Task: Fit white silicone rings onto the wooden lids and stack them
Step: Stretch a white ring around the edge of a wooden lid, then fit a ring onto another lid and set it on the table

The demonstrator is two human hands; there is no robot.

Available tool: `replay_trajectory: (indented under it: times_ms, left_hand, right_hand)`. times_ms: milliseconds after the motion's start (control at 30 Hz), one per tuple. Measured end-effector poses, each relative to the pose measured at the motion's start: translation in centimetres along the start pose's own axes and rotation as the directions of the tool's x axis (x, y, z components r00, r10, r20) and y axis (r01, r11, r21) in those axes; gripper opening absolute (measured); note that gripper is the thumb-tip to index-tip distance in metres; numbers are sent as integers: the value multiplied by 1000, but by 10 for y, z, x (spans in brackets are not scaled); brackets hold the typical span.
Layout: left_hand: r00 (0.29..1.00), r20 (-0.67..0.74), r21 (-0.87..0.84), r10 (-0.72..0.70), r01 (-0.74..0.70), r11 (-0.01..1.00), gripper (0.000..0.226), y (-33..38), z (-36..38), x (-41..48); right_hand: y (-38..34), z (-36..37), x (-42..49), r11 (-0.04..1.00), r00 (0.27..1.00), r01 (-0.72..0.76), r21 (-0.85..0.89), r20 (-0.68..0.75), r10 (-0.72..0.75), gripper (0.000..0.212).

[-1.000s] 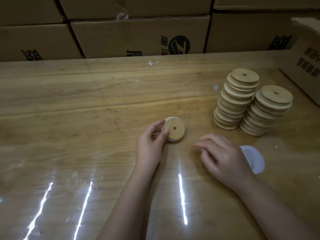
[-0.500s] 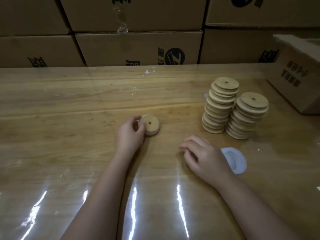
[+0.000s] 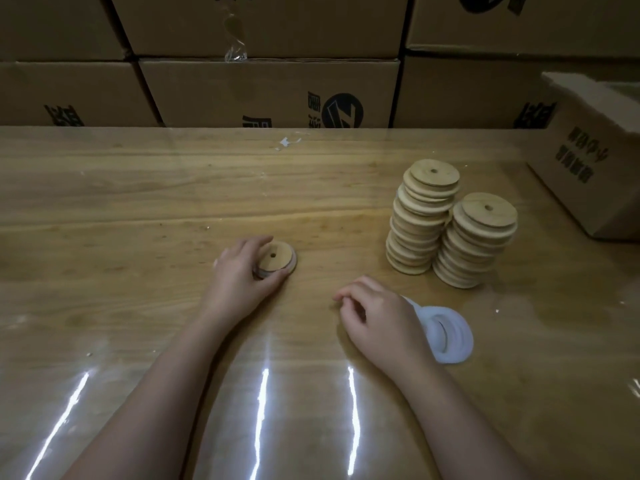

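Observation:
My left hand [image 3: 242, 271] grips a round wooden lid [image 3: 277, 259] with a small centre hole, tilted on the table; a pale ring edge shows under it. My right hand [image 3: 377, 320] rests on the table with fingers loosely curled, holding nothing. Just right of it lies a small pile of white silicone rings [image 3: 446, 336], partly hidden by that hand. Two stacks of wooden lids stand at the right: a taller back stack [image 3: 422, 216] and a shorter front stack [image 3: 474, 240], touching each other.
The wooden table [image 3: 138, 209] is covered by a glossy clear sheet with light streaks. Cardboard boxes [image 3: 270, 95] line the far edge. Another open cardboard box [image 3: 588, 161] sits on the table at the far right. A small white scrap [image 3: 285, 142] lies near the back.
My left hand has turned its grip round the lid's near side and the lid now tilts. The right hand has barely shifted. The camera has tipped up slightly.

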State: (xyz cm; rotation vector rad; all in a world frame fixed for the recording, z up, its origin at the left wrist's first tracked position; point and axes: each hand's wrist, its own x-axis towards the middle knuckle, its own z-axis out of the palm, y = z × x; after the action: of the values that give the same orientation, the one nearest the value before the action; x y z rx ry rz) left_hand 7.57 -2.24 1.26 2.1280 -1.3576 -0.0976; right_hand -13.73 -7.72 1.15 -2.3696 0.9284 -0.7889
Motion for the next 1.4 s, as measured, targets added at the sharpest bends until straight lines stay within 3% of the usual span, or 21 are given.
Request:
replay_trajectory:
  times_ms: [300, 433, 733, 833, 933, 1000, 1033, 1100, 1167, 1233, 1267, 1333, 1400]
  left_hand:
    - [997, -50, -141, -51, 44, 989, 64, -11, -1, 0]
    - [989, -140, -32, -41, 37, 999, 59, -16, -2, 3]
    - [991, -127, 171, -31, 52, 984, 35, -13, 2, 1]
    - [992, -120, 170, 31, -10, 985, 32, -12, 2, -1]
    - [987, -129, 165, 100, -79, 983, 31, -6, 1, -4]
    - [976, -134, 159, 172, -150, 976, 30, -1, 1, -7]
    - [971, -131, 154, 201, -180, 971, 30, 2, 2, -9]
    - [965, -115, 125, 237, -223, 967, 23, 7, 3, -14]
    - [956, -90, 83, 279, -272, 959, 26, 13, 5, -20]
    - [943, -76, 43, 323, -320, 946, 27, 18, 5, -24]
    - [938, -71, 22, 339, -339, 941, 22, 20, 5, -25]
    - [930, -58, -13, 364, -366, 931, 12, 22, 5, -27]
    - [919, -5, -25, 395, -395, 918, 9, 24, 6, -28]
  right_hand:
    - [1, 2, 3, 999, 999, -34, -10, 42, 34, 16]
    - [-1, 1, 4, 999, 998, -33, -22, 58, 34, 16]
    - [4, 0, 2, 1000, 996, -3, -4, 87, 3, 17]
    - [7, -5, 6, 975, 995, -79, 206, 75, 64, 23]
    - [7, -14, 8, 846, 983, -180, 502, 52, 178, 34]
    - [5, -18, 8, 776, 977, -176, 605, 10, 213, 33]
    - [3, -20, 7, 790, 978, -132, 599, -50, 201, 31]
    - [2, -28, 6, 910, 954, 41, 412, -287, 87, 25]
    - [10, -38, 5, 987, 842, 148, 63, -531, -92, 24]
    - [24, -53, 5, 978, 714, 59, -200, -676, -181, 32]
    - [31, -61, 5, 967, 686, -31, -253, -709, -164, 38]
    - [46, -74, 3, 935, 715, -184, -302, -694, -83, 47]
    - [59, -78, 3, 918, 777, -249, -309, -630, -2, 47]
